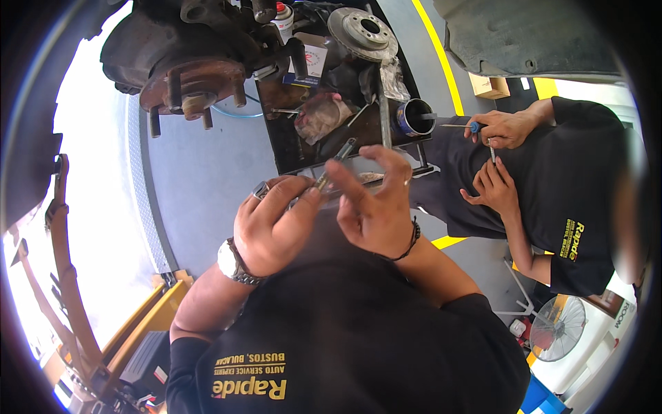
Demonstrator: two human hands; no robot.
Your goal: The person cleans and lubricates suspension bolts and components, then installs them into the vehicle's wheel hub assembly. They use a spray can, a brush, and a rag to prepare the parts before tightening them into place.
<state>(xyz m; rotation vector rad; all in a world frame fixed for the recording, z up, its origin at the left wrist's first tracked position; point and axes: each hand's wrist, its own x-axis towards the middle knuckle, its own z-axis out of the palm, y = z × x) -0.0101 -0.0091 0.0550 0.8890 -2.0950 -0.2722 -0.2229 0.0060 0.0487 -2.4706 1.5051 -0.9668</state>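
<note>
Presently holding one slender, dark, metallic-looking rod (345,151) in the pinched left hand (272,224), slanted away and rightward along its long axis, just beside the loosely spread right hand (379,210), with contact unclear.

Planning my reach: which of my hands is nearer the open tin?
Right: in the picture, your right hand is below and left of the open tin; your left hand farther left.

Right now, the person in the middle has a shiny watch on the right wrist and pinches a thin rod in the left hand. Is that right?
Not quite: the head view shows the watch on the person's left side, not the right. The left hand does pinch a thin rod.
</note>
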